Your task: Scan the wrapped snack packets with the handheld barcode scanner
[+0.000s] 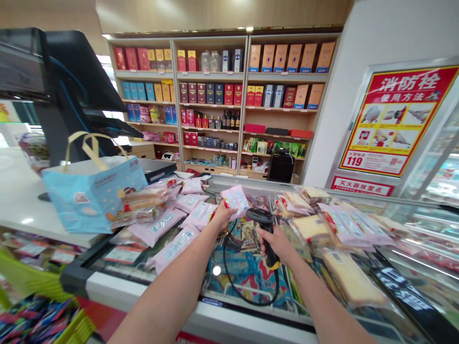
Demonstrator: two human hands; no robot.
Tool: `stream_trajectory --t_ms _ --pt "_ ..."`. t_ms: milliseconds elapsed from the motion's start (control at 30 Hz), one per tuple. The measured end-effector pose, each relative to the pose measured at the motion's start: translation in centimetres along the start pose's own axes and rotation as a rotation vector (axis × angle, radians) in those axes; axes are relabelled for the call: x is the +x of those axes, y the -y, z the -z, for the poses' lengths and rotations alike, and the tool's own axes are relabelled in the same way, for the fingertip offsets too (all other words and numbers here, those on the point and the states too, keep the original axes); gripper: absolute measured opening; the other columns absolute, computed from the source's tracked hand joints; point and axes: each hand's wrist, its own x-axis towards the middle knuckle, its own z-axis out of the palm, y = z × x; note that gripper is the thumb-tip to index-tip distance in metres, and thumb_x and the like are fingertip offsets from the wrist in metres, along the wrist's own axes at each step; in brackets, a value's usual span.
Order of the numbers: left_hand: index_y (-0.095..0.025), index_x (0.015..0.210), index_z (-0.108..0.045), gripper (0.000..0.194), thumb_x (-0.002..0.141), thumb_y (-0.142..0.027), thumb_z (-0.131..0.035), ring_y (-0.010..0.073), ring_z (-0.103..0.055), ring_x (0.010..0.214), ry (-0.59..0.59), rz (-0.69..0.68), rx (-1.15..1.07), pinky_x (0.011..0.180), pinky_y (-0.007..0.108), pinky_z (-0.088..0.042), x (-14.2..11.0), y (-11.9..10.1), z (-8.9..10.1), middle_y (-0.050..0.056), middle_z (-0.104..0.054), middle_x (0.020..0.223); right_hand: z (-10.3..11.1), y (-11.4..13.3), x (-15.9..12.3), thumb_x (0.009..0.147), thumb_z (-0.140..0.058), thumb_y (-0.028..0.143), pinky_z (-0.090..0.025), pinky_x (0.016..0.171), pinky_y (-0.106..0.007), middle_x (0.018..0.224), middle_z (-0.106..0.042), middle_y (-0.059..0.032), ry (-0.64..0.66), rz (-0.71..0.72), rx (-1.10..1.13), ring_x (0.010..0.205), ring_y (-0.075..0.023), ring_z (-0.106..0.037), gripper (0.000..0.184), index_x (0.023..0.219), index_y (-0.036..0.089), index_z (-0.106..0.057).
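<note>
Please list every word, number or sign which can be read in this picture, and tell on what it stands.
"消防栓": red-and-yellow poster, top line.
"使用方法": same poster, second line.
"119": same poster, lower left.
"灭火器放置点": red sign under the poster.
Too small or blurred to read: the poster's remaining print, and print on the blue bag, pink packets, black strip and shelf boxes.

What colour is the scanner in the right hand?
The scanner is black, with yellow at the handle's lower end, seen best in the head view.

Black scanner [261, 217]: right hand [277, 242] grips it. Left of scanner: left hand [223, 215] holds one pink packet [236, 197]. Right of scanner: wrapped bread [352, 274] lies.
</note>
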Motion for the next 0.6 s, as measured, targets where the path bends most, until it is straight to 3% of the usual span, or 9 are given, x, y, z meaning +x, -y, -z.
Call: stream_trajectory --t_ms 167,367,500,600 --pt "-0.016 0.099 -0.06 0.066 0.039 -0.002 -0.083 0.0255 -0.07 0.09 -0.002 0.028 -0.03 0.086 0.04 -0.054 -0.4 -0.5 -0.6 0.008 -0.074 0.092 0.0 -0.8 0.5 0.066 -0.069 0.045 -0.044 0.039 -0.028 0.047 -0.053 0.005 -0.04 0.035 0.025 0.036 -0.0135 -0.048 0.027 0.073 0.023 -0.055" --pt "-0.015 0.098 -0.062 0.058 0.045 -0.008 -0.084 0.0264 -0.071 0.089 0.106 0.081 -0.083 0.079 0.036 -0.057 -1.0 -0.7 -2.4 0.009 -0.074 0.093 0.8 0.3 -0.1 0.066 -0.072 0.046 -0.046 0.038 -0.025 0.047 -0.052 0.0056 -0.062 0.048 0.018 0.038 -0.012 -0.05 0.031 0.069 0.023 -0.052" --pt "-0.015 0.096 -0.061 0.049 0.051 -0.013 -0.082 0.0242 -0.07 0.084 0.149 0.103 -0.104 0.071 0.032 -0.056 -1.1 -0.4 -5.7 0.007 -0.074 0.088 1.9 1.4 -1.1 0.066 -0.073 0.047 -0.046 0.038 -0.025 0.048 -0.052 0.0066 -0.12 0.077 0.015 0.037 -0.0107 -0.048 0.033 0.072 0.022 -0.051" --pt "-0.015 0.095 -0.061 0.046 0.054 -0.016 -0.082 0.0237 -0.07 0.081 0.201 0.137 -0.124 0.07 0.032 -0.056 -1.1 0.4 -9.7 0.007 -0.073 0.086 3.4 1.7 -1.7 0.065 -0.073 0.047 -0.046 0.038 -0.025 0.048 -0.052 0.008 -0.181 0.111 0.043 0.037 -0.011 -0.049 0.036 0.078 0.021 -0.051"
